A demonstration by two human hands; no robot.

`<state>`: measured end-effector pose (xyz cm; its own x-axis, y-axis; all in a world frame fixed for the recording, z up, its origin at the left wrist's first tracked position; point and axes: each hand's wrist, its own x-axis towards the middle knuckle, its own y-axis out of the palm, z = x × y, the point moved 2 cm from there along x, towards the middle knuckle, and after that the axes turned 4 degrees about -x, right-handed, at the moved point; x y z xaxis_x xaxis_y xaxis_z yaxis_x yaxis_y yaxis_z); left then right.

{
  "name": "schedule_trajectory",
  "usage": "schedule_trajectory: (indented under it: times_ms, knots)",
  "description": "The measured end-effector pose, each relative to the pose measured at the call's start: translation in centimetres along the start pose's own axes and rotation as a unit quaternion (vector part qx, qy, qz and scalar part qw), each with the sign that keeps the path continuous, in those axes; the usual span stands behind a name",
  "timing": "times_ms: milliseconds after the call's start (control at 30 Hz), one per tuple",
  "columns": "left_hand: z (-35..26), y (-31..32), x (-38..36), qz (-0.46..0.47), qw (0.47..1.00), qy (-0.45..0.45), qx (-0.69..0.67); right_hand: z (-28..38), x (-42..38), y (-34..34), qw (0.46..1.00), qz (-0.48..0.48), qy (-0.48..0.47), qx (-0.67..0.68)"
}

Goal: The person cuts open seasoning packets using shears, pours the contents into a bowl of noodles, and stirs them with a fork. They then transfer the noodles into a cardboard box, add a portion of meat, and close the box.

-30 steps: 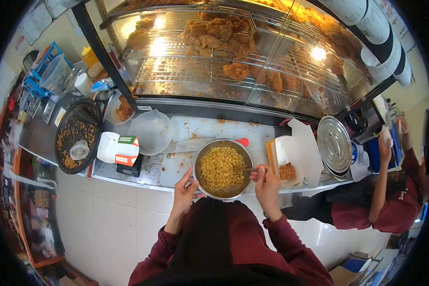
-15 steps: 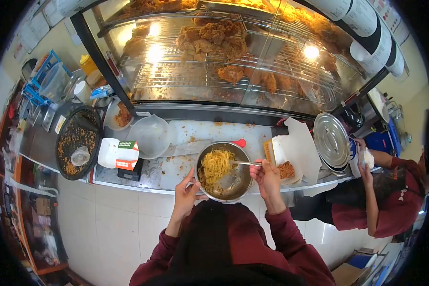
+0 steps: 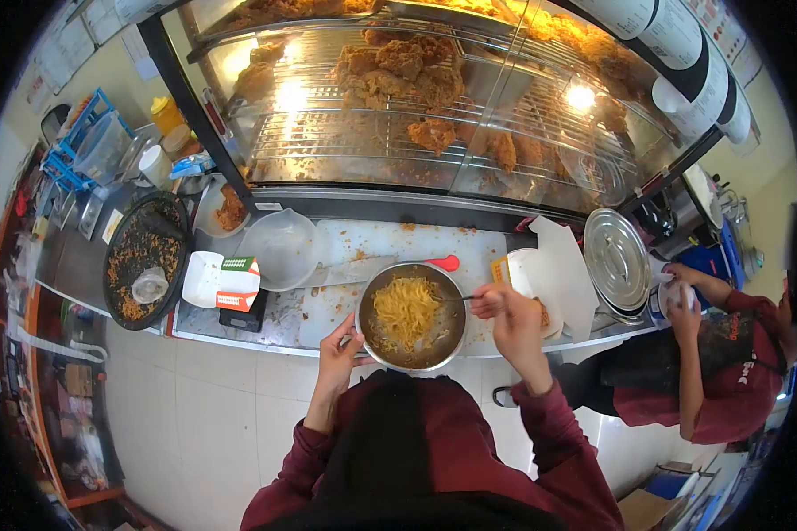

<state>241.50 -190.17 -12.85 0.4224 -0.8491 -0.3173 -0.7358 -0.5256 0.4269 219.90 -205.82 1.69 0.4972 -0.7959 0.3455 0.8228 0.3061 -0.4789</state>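
Note:
A metal bowl (image 3: 459,332) of yellow noodles (image 3: 406,311) is at the counter's front edge, close to my body. My left hand (image 3: 336,356) grips the bowl's left rim, with the thumb at its side. In my right hand (image 3: 510,326) is the handle of a metal utensil (image 3: 456,298), whose far end reaches into the bowl by the noodles. Behind the bowl, a red-ended utensil (image 3: 446,263) lies on the white board (image 3: 354,239). An open takeaway box (image 3: 524,276) with a fried piece, partly hidden by my right hand, stands to the right.
Behind the counter is a glass case of fried chicken (image 3: 398,66). To the left are an empty plastic bowl (image 3: 279,250), a small open box (image 3: 205,281) and a black tray of crumbs (image 3: 119,265). A metal lid (image 3: 615,252) and a co-worker (image 3: 682,363) are at right.
My right hand has moved right and nearer to me with the utensil. The noodles have spread lower and wider in the bowl. The co-worker's hands have shifted slightly.

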Motion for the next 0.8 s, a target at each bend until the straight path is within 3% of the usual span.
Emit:
schedule_trajectory:
  times_ms: [33, 133, 233, 333, 400, 533, 633, 733, 800]
  knots:
    - [0.1, -0.1, 0.0, 0.000, 1.000, 0.003, 0.001, 0.1, 0.1, 0.1, 0.986, 0.046, -0.104, -0.124]
    - [0.3, -0.3, 0.1, -0.001, 1.000, 0.003, -0.004, 2.0, 0.4, -1.1, 0.964, 0.034, -0.141, -0.223]
    - [0.5, -0.5, 0.3, -0.012, 1.000, -0.001, 0.008, 1.5, 1.6, -0.9, 0.968, 0.024, -0.141, -0.207]
    - [0.3, -0.7, 0.5, -0.011, 1.000, -0.015, 0.018, -4.9, 3.8, 1.9, 0.990, 0.050, -0.049, -0.124]
    - [-0.1, -0.5, 0.9, -0.012, 0.999, -0.032, 0.015, -8.3, 4.9, 3.5, 0.991, 0.086, 0.086, -0.048]
    - [-1.8, 0.5, 1.7, -0.018, 0.999, -0.039, 0.019, -11.4, 4.7, 6.2, 0.947, 0.153, 0.269, 0.086]
    - [-2.3, 0.9, 2.2, -0.001, 0.999, -0.046, 0.016, -12.0, 4.4, 6.4, 0.914, 0.194, 0.342, 0.104]
    - [-2.2, 0.7, 2.4, -0.001, 0.999, -0.043, 0.016, -8.0, 4.4, 4.2, 0.970, 0.121, 0.199, 0.068]
    - [-2.1, 0.4, 2.3, -0.008, 0.999, -0.041, 0.028, -3.7, 4.1, 2.2, 0.996, 0.072, -0.005, -0.052]
